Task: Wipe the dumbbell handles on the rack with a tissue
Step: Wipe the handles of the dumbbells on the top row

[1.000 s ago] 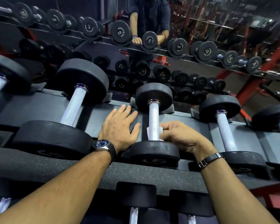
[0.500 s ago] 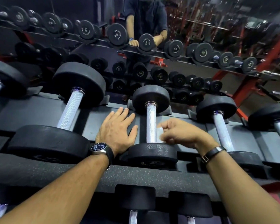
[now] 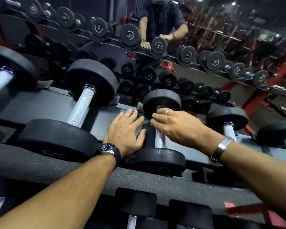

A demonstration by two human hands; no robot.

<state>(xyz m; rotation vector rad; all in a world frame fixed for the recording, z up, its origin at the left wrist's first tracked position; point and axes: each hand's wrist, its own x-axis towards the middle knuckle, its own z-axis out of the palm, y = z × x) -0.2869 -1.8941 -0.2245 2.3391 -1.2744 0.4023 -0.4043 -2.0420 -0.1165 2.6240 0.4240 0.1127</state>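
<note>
A small black dumbbell with a knurled silver handle [image 3: 160, 140] lies on the rack's top tier [image 3: 40, 108], straight in front of me. My right hand [image 3: 177, 126] wraps over the far part of that handle, near the far weight head; the tissue is hidden under its fingers. My left hand [image 3: 125, 131] lies flat with spread fingers on the rack shelf, just left of the handle. The near weight head [image 3: 160, 160] sits below both hands.
A larger dumbbell [image 3: 80, 106] lies to the left, and another handle [image 3: 0, 82] shows at the far left. Two more dumbbells [image 3: 228, 128] lie to the right. Lower-tier dumbbells [image 3: 135, 202] sit below. A mirror [image 3: 221, 38] behind reflects the racks.
My right hand has slid from the near end of the handle up to its far end, and the tissue has gone out of sight beneath it. The left hand has stayed flat on the shelf.
</note>
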